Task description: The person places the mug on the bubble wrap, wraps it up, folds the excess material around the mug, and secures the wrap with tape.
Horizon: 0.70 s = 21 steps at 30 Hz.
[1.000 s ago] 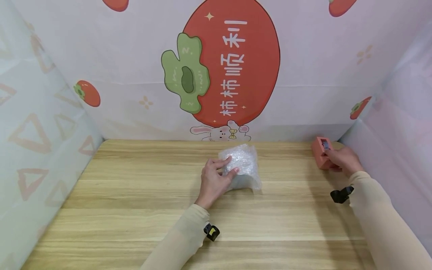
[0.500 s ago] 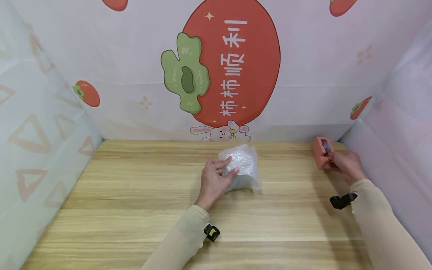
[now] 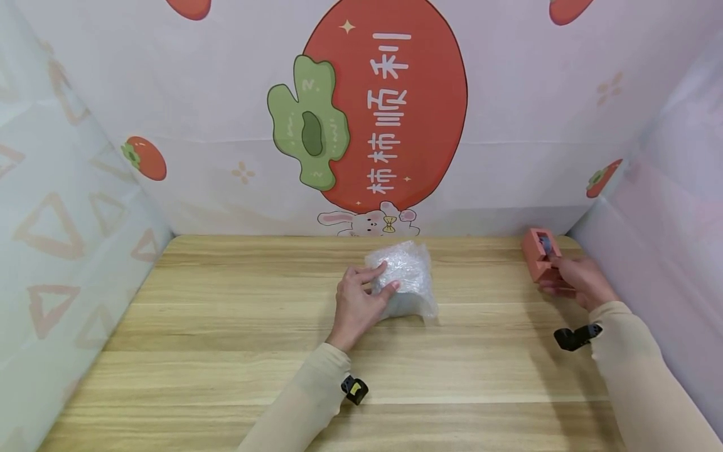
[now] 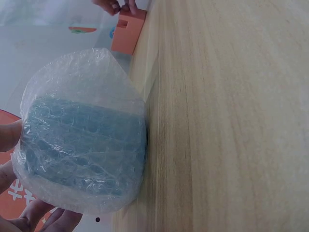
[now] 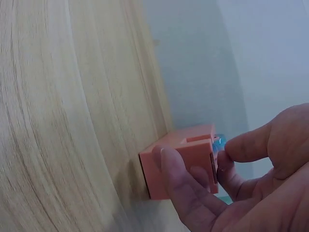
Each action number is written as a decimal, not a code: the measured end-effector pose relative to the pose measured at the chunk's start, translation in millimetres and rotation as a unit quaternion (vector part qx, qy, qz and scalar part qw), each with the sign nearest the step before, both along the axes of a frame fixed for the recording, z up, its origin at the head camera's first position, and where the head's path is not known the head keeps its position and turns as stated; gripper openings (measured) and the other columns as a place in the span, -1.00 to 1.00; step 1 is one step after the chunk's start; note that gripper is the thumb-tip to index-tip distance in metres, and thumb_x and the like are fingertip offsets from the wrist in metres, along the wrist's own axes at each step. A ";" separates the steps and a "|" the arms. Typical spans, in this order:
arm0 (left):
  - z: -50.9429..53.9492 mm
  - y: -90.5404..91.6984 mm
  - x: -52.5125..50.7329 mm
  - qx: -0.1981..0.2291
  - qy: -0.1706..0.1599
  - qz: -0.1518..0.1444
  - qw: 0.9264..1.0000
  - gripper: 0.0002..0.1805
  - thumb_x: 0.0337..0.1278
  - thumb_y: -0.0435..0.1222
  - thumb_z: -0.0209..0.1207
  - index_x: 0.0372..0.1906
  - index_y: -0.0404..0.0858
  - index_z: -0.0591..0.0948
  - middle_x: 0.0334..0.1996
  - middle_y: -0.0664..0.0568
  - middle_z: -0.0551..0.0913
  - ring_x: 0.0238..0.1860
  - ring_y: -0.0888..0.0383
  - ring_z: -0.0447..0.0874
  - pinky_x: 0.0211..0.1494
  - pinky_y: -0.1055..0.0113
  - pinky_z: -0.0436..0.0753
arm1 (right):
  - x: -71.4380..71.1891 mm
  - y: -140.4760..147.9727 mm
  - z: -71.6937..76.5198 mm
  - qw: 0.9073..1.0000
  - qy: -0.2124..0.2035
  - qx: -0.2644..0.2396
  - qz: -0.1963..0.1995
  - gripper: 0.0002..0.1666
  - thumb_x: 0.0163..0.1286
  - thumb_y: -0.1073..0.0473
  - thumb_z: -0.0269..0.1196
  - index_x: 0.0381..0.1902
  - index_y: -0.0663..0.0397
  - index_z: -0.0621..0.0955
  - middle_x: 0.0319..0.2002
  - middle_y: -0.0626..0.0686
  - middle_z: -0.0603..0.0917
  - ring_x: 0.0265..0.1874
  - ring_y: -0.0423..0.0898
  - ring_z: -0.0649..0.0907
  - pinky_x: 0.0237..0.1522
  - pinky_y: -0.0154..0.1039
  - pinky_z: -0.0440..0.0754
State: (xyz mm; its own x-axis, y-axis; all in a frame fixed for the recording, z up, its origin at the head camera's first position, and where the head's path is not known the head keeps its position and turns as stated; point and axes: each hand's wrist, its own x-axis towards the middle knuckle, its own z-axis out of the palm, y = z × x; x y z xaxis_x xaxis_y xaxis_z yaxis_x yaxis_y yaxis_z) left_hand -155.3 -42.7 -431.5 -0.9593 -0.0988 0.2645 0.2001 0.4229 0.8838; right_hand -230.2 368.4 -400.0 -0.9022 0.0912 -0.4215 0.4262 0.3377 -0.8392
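A bubble-wrapped package (image 3: 405, 276) rests on the wooden table near the back middle; a bluish block shows through the wrap (image 4: 87, 145) in the left wrist view. My left hand (image 3: 361, 300) holds it from the left, thumb and fingers spread round its side and top. At the back right stands a coral-pink tape dispenser (image 3: 535, 256) with a blue-tinted tape roll (image 3: 545, 245). My right hand (image 3: 578, 279) is at the dispenser's front end. In the right wrist view the thumb and a finger pinch at the tape's end; the clear strip itself is hard to see.
The wooden table (image 3: 237, 339) reaches a printed cloth backdrop (image 3: 214, 107) at the back. Cloth walls close in the left and right sides, the right one (image 3: 672, 251) near my right forearm. Black cameras are strapped at both wrists.
My right hand has drawn back a little from the tape roll, toward the right and the near side. The left hand and the package have stayed in place.
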 end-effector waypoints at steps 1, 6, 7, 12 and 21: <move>-0.1 0.0 0.0 -0.001 0.000 0.000 1.000 -0.51 0.07 -0.16 0.48 0.15 -0.14 0.71 -0.11 -0.12 0.58 -0.08 -0.01 0.59 -0.08 0.16 0.70 | 0.1 -0.4 0.4 1.000 -0.001 -0.007 -0.003 -0.20 0.65 -0.05 -0.17 0.47 0.58 0.06 -0.38 -0.11 0.69 -0.37 -0.20 0.76 -0.19 -0.22 0.74; -0.7 -0.5 0.1 -0.004 0.002 0.001 1.000 -0.50 0.08 -0.15 0.48 0.15 -0.14 0.70 -0.11 -0.12 0.57 -0.08 0.00 0.59 -0.08 0.16 0.71 | 4.4 -2.8 2.6 0.998 0.008 -0.051 -0.045 -0.42 0.64 0.00 -0.09 0.32 0.39 0.29 -0.41 -0.08 0.69 -0.38 -0.20 0.77 -0.19 -0.23 0.74; -0.8 -0.7 0.0 -0.004 0.003 0.001 1.000 -0.50 0.08 -0.15 0.48 0.15 -0.15 0.70 -0.11 -0.12 0.57 -0.08 -0.01 0.59 -0.08 0.15 0.71 | 5.9 -3.4 3.2 0.996 0.013 -0.065 -0.058 -0.48 0.63 0.03 -0.07 0.28 0.36 0.32 -0.41 -0.06 0.68 -0.39 -0.19 0.77 -0.19 -0.23 0.74; 0.4 -1.5 0.5 0.000 0.003 0.003 1.000 -0.50 0.07 -0.16 0.48 0.16 -0.15 0.70 -0.11 -0.12 0.57 -0.06 -0.01 0.58 -0.06 0.14 0.70 | 13.9 -6.1 5.6 0.983 0.034 -0.147 -0.108 -0.72 0.59 0.16 -0.02 0.10 0.24 0.35 -0.43 0.00 0.70 -0.41 -0.16 0.77 -0.21 -0.23 0.74; -0.5 -0.7 0.0 0.002 -0.001 0.000 1.000 -0.49 0.07 -0.16 0.48 0.17 -0.14 0.69 -0.11 -0.13 0.57 -0.06 0.00 0.59 -0.05 0.16 0.70 | 19.6 -12.1 0.7 0.979 0.050 -0.150 -0.125 -0.73 0.55 0.17 0.01 0.02 0.28 0.36 -0.45 0.00 0.71 -0.43 -0.16 0.77 -0.21 -0.22 0.74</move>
